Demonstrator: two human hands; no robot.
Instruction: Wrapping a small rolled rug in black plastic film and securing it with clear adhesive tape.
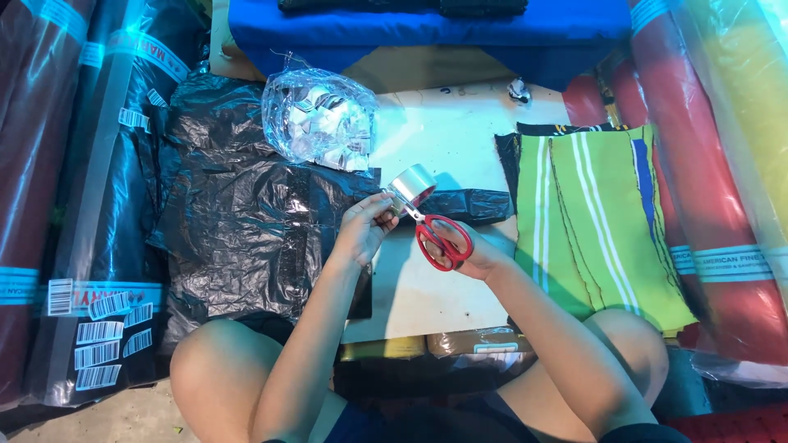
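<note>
My left hand (365,226) holds a roll of clear tape (413,185) above a white board (447,139), fingers pinching the tape's loose end. My right hand (468,254) grips red-handled scissors (439,238), whose blades point up and left toward the roll and touch the tape strip just below it. Both hands meet over the board's middle, beside a black plastic bag (246,221) spread at the left.
A clear plastic bag with white paper scraps (324,119) lies above the black one. Green striped fabric (599,221) lies at the right. Wrapped fabric rolls (714,164) line both sides. A blue cloth (427,33) hangs at the top. My bare knees are at the bottom.
</note>
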